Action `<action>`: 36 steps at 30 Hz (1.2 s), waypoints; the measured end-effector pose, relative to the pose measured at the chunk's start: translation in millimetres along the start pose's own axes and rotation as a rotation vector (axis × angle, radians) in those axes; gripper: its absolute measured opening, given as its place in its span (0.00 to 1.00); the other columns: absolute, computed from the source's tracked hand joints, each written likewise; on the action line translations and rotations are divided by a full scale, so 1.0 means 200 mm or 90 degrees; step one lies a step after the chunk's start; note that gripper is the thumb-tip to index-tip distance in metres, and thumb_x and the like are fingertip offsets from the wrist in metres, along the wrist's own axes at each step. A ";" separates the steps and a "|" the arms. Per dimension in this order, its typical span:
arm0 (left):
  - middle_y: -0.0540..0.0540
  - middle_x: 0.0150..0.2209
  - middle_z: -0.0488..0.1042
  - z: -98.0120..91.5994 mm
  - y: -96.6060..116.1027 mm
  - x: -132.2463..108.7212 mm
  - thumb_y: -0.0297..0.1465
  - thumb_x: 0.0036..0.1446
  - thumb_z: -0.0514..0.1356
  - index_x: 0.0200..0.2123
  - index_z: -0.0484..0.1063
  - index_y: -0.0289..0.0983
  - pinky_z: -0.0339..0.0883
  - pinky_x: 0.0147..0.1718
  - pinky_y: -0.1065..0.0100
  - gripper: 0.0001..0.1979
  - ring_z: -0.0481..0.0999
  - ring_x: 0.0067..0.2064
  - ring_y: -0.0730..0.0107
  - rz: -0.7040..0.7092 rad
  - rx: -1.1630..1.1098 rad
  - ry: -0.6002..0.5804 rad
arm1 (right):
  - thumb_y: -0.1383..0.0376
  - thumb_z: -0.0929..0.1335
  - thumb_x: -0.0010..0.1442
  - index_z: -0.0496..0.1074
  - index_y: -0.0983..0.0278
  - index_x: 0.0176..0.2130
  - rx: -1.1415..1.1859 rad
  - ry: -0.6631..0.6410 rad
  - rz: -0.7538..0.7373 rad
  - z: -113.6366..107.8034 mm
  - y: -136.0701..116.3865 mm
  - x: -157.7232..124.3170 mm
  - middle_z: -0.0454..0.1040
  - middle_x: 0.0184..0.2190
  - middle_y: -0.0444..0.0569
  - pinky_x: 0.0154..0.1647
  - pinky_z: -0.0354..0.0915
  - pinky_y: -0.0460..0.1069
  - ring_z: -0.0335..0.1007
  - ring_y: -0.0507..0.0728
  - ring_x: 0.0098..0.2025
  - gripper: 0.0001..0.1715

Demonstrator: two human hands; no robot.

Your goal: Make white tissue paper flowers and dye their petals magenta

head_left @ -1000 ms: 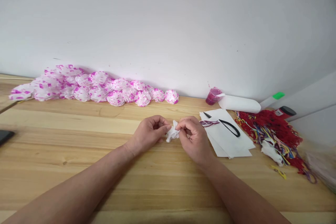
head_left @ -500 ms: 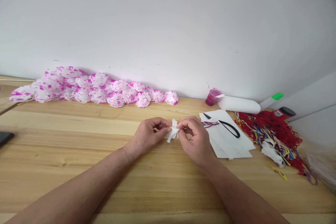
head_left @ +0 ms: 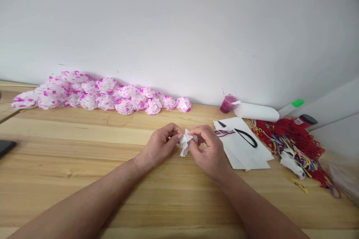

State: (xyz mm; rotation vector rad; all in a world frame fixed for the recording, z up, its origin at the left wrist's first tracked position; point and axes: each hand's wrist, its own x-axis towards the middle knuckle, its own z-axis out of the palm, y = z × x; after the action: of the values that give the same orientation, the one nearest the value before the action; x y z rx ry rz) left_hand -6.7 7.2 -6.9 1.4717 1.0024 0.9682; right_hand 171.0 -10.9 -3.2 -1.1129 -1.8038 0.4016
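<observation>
A small white tissue-paper flower (head_left: 185,143), with ruffled layers, is held just above the wooden table between both hands. My left hand (head_left: 162,142) pinches its left side between thumb and fingertips. On the other side my right hand (head_left: 209,148) has its thumb and index finger closed on the paper. Right of that hand, white paper sheets (head_left: 245,157) lie on the table. On them are black-handled scissors (head_left: 246,137), partly hidden by purple and white threads (head_left: 224,133).
Pink-spotted white paper flowers (head_left: 106,101) line the wall at the left. At the back right stand a pink-stained cup (head_left: 227,104) and a white paper roll (head_left: 256,112). Red and mixed yarn (head_left: 298,142) is heaped at the right. A dark object (head_left: 6,147) lies at the left edge.
The white paper in my fingers has been spread wider, with more layers showing on the right. Both hands stay nearly in place; the view has shifted very slightly.
</observation>
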 end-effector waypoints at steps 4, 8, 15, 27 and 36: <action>0.49 0.30 0.73 0.00 0.00 0.00 0.42 0.60 0.60 0.37 0.72 0.35 0.60 0.26 0.73 0.14 0.67 0.26 0.75 -0.032 -0.012 -0.006 | 0.76 0.64 0.55 0.70 0.61 0.34 -0.007 -0.002 0.014 0.01 0.00 0.00 0.71 0.30 0.44 0.33 0.65 0.47 0.66 0.52 0.30 0.11; 0.46 0.32 0.78 0.01 0.00 0.00 0.41 0.55 0.65 0.38 0.76 0.35 0.64 0.27 0.71 0.15 0.72 0.28 0.71 -0.055 0.012 -0.015 | 0.75 0.65 0.54 0.69 0.61 0.36 -0.001 -0.027 0.069 0.01 0.00 -0.01 0.72 0.31 0.45 0.32 0.66 0.48 0.67 0.52 0.30 0.11; 0.45 0.37 0.79 -0.01 0.02 -0.01 0.37 0.57 0.64 0.38 0.80 0.37 0.66 0.31 0.71 0.10 0.74 0.33 0.69 0.032 0.076 -0.001 | 0.71 0.65 0.58 0.70 0.56 0.53 0.074 -0.126 0.087 -0.06 0.03 0.01 0.70 0.56 0.50 0.52 0.65 0.55 0.64 0.61 0.58 0.24; 0.43 0.36 0.80 -0.01 0.02 0.00 0.37 0.54 0.66 0.38 0.79 0.36 0.66 0.29 0.70 0.12 0.74 0.31 0.69 -0.025 0.038 0.022 | 0.63 0.67 0.62 0.71 0.61 0.36 0.127 -0.149 0.204 -0.08 0.09 0.05 0.76 0.38 0.47 0.37 0.66 0.48 0.72 0.55 0.39 0.04; 0.50 0.25 0.73 -0.01 0.02 0.01 0.37 0.50 0.67 0.29 0.68 0.36 0.63 0.24 0.72 0.13 0.70 0.24 0.74 -0.069 0.004 0.057 | 0.60 0.67 0.64 0.70 0.61 0.38 0.141 -0.112 0.200 -0.06 0.06 0.03 0.74 0.33 0.46 0.31 0.66 0.46 0.69 0.53 0.31 0.07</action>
State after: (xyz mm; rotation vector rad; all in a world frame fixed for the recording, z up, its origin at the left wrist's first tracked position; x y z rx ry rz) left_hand -6.6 9.4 -3.0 1.3742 1.1391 0.9606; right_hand 185.6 -1.7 -1.2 -1.2355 -1.6848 0.8875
